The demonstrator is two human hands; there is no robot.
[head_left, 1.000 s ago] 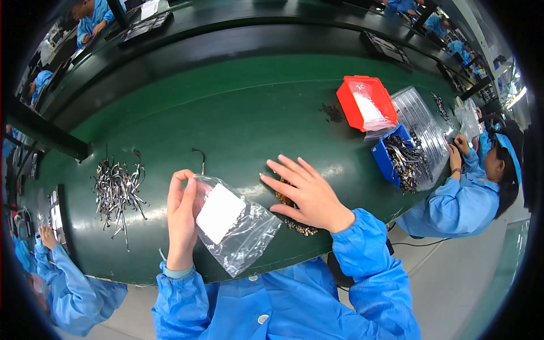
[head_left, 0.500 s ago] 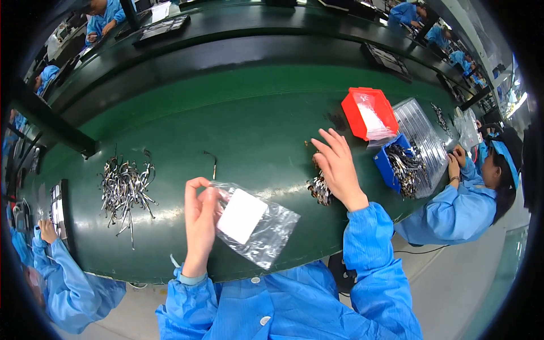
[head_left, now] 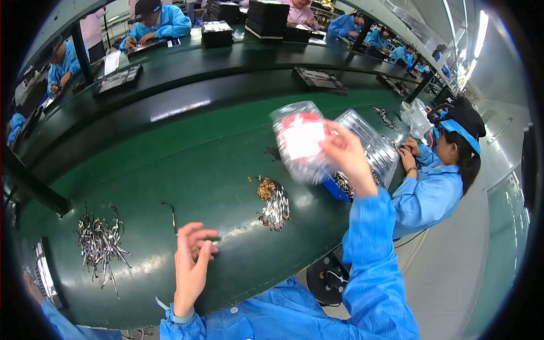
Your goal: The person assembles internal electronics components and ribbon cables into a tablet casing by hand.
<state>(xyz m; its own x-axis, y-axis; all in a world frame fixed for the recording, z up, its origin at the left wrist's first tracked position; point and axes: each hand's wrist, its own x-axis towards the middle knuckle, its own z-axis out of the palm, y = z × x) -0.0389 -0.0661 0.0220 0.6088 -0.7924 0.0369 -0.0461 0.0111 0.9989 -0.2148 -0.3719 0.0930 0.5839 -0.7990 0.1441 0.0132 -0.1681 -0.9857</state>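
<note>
Because the right hand point(head_left: 350, 156) pinches the plastic bag point(head_left: 301, 140) at one side, slippage could drop it onto the blue bin point(head_left: 336, 190), the left hand point(head_left: 191, 269) being loosely open, empty.

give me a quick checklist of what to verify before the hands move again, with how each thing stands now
1. Bag secure in the grip: ok, the right hand holds the clear bag by its edge.
2. Left hand free: ok, fingers parted, nothing held.
3. Bag's opening closed: cannot tell, the bag is blurred.
4. Blue bin fully in view: not ok, the bag and right arm partly cover it.
5. Cable bunch clear of both hands: ok, it lies on the table between them.
6. Co-worker's hand clear of the bag: ok, off to the right.
</note>
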